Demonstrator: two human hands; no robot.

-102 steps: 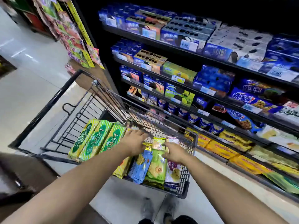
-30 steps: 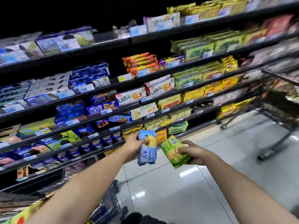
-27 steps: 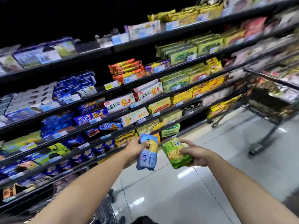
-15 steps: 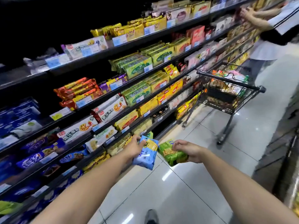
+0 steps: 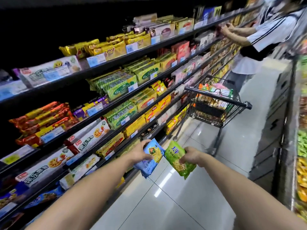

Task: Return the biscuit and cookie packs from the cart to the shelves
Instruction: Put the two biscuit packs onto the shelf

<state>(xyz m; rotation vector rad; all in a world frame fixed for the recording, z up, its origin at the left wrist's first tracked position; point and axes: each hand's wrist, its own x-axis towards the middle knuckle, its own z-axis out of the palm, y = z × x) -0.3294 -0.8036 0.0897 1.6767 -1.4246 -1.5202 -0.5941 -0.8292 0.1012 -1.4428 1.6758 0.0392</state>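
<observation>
Two cracker packs held up in front of the biscuit shelves.

The left hand [image 5: 141, 152] has its fingers curled round the upper end of a blue cracker pack [image 5: 149, 161], and the right hand [image 5: 191, 156] grips a green cracker pack [image 5: 180, 161] with closed fingers. The packs are just beside each other (both tilted), over the floor, near the lower shelves [image 5: 73, 78]. A loaded cart [image 5: 216, 97] stands farther along the aisle.

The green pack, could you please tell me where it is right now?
In the head view the green pack is low at centre, gripped by the right hand, just right of the blue pack held in the left hand.
</observation>
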